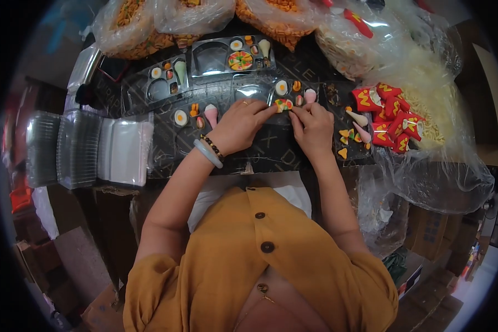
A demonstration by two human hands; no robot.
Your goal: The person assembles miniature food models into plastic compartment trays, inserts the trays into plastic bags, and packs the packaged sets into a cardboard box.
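Partly assembled toy pizza slices lie between my two hands, over a clear plastic compartment tray. My left hand comes from the left, its fingertips pressed to the slices' left side. My right hand has its thumb and finger at their right edge. The same tray holds a toy fried egg and a pink toy ice cream cone. Left of my left hand, another tray holds a toy egg and a pink cone. My palms hide part of the trays.
A filled tray with a whole toy pizza stands behind. Stacked clear trays are at left. Red toy fry packets and loose pizza slices lie at right. Plastic bags of small pieces line the back.
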